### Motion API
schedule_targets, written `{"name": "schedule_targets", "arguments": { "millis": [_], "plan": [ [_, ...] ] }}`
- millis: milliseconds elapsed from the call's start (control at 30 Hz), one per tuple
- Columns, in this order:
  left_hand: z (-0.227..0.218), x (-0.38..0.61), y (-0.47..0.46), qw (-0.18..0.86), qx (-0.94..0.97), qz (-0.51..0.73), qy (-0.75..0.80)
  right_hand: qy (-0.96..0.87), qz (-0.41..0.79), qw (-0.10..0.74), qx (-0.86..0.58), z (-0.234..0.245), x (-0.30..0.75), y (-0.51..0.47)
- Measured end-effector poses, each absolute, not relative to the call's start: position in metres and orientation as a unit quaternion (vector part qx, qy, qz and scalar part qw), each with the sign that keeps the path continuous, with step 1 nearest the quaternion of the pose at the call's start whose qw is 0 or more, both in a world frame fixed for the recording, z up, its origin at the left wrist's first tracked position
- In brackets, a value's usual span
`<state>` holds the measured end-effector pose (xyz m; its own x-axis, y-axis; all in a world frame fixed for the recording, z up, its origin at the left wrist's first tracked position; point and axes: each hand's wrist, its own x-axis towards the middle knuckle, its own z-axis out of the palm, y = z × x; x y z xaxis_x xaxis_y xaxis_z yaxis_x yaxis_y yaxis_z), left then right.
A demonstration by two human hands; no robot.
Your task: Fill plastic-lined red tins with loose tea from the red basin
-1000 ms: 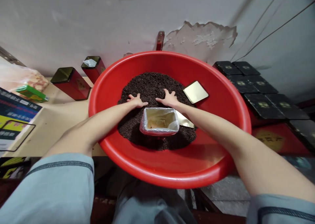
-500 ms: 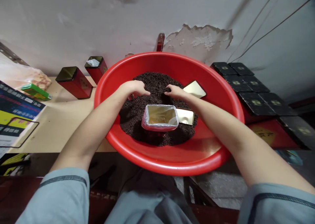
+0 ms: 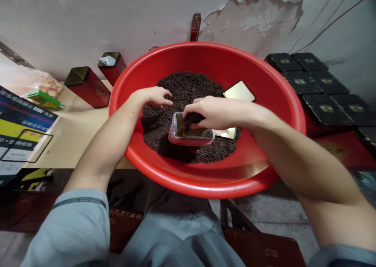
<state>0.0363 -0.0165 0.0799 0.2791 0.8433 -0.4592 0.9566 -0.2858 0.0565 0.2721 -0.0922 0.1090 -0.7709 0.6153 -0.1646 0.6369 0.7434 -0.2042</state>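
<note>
A large red plastic basin (image 3: pixel 223 188) holds a heap of dark loose tea leaves (image 3: pixel 192 85). In the heap stands a tin lined with a clear plastic bag (image 3: pixel 190 141), its mouth facing up. My right hand (image 3: pixel 217 112) is over the tin's mouth, fingers curled round a clump of tea leaves that partly hides the opening. My left hand (image 3: pixel 157 97) hovers above the heap, left of and beyond the tin, fingers apart and holding nothing. Two pale gold lids lie in the basin: one lid (image 3: pixel 239 91) near the right wall, another lid (image 3: pixel 227 134) partly covered by my right hand.
Two open red tins (image 3: pixel 91 87) (image 3: pixel 113 69) stand on the wooden table (image 3: pixel 79 130) to the left, one with plastic showing. A green box (image 3: pixel 45 99) and a printed board (image 3: pixel 23 130) lie further left. Several black-lidded tins (image 3: pixel 326 108) are grouped at the right.
My right hand has moved from the heap to over the lined tin with tea leaves in its grip. My left hand has lifted a little and its fingers have spread. The view has shifted slightly.
</note>
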Motion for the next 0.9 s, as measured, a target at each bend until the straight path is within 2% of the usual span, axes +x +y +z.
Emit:
{"name": "schedule_targets", "arguments": {
  "millis": [200, 367, 600, 667, 800, 900],
  "plan": [
    [0.074, 0.034, -0.014, 0.202, 0.763, -0.183, 0.586, 0.939, -0.096, 0.032, 0.329, 0.094, 0.27, -0.092],
    [0.068, 0.038, -0.013, 0.204, 0.77, -0.198, 0.571, 0.939, -0.112, -0.02, 0.323, 0.096, 0.276, -0.09],
    [0.08, 0.052, -0.032, 0.257, 0.837, 0.0, 0.483, 0.929, -0.145, -0.04, 0.337, 0.095, 0.279, -0.08],
    [0.082, 0.06, -0.04, 0.259, 0.857, 0.022, 0.445, 0.915, -0.147, -0.06, 0.37, 0.1, 0.287, -0.069],
    [0.077, 0.08, -0.051, 0.198, 0.905, -0.031, 0.375, 0.856, -0.088, -0.151, 0.487, 0.09, 0.317, -0.03],
    [0.073, 0.095, -0.059, 0.109, 0.925, -0.102, 0.35, 0.815, -0.044, -0.144, 0.559, 0.06, 0.338, 0.002]
  ]
}}
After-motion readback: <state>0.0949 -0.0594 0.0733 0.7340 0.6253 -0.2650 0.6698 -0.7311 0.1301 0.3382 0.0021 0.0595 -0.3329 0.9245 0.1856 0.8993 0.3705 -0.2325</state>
